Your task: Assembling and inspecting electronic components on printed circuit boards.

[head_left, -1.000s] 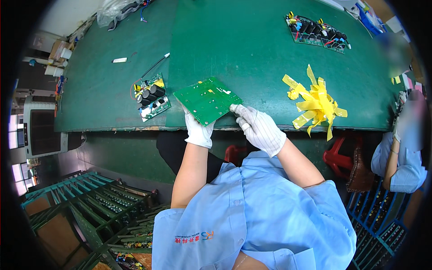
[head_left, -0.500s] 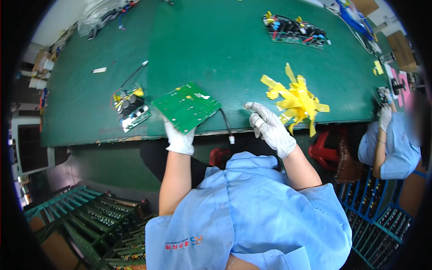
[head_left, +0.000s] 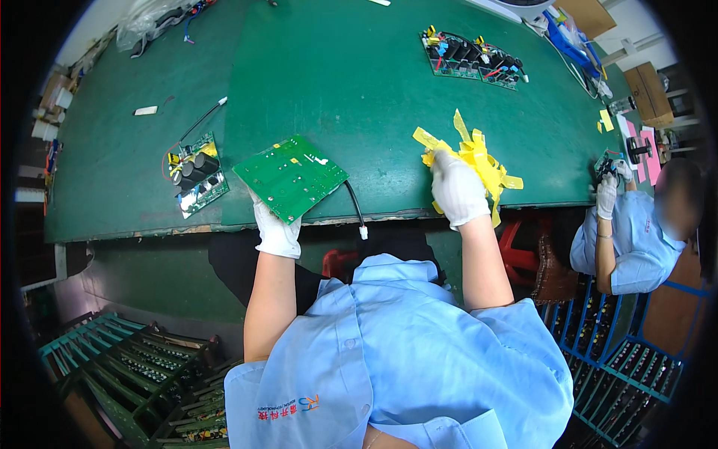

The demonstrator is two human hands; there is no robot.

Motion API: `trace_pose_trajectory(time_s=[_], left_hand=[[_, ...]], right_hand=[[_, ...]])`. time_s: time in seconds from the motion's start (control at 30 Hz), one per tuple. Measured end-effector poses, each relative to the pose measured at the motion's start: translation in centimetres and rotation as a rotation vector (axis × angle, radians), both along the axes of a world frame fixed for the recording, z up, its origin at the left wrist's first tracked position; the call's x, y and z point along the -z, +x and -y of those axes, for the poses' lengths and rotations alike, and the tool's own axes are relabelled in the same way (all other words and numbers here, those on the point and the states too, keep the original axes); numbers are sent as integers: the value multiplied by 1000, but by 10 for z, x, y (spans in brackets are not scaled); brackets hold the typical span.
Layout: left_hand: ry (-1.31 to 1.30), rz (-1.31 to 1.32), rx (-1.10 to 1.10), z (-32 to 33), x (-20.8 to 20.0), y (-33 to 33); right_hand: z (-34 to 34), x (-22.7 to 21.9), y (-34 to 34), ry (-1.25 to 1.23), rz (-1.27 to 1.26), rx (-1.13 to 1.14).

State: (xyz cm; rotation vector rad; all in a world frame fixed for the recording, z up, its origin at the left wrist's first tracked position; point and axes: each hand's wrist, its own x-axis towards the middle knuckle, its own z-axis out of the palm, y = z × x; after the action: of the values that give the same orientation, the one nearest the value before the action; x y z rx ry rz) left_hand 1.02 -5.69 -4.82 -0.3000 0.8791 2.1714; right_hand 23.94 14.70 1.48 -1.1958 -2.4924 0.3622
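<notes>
And here's the left hand (head_left: 277,232), white-gloved, holding the green circuit board (head_left: 290,178) by its near corner, solder side up! The board sits just beyond that hand and covers its fingers, right at the near edge of the green table (head_left: 336,90). Off the board's right corner hangs a black cable (head_left: 353,199), its white connector (head_left: 363,233) out past the table edge.

Over to the right hand (head_left: 458,187), well apart from the board, and it's right at the bunch of yellow tape strips (head_left: 482,161)! Fingers curled in at the strips' left side, back of the glove toward us; whether they pinch one, I can't tell from here.

Left of the held board lies a capacitor-laden circuit board (head_left: 198,176), components up, near but not touching.
</notes>
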Motion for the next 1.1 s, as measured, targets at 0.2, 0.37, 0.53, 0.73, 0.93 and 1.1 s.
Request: trace_pose_trajectory(time_s=[0.2,0.37,0.53,0.73,0.93,1.1], left_hand=[[-71,27,-9,-6,-19,5],[-66,0,53,2,-14,3],[56,-35,159,14,-4,0],[26,-85,213,14,-12,6],[-81,-205,220,17,-14,8],[-73,-160,235,24,-1,0]], right_hand=[[-7,-12,11,-275,219,-185],[11,-29,25,-1178,-591,21],[33,-22,12,-1663,-997,-176],[68,-11,-26,-1283,-577,-83],[98,19,-49,-305,-462,-576],[93,12,-65,-276,-523,-591]])
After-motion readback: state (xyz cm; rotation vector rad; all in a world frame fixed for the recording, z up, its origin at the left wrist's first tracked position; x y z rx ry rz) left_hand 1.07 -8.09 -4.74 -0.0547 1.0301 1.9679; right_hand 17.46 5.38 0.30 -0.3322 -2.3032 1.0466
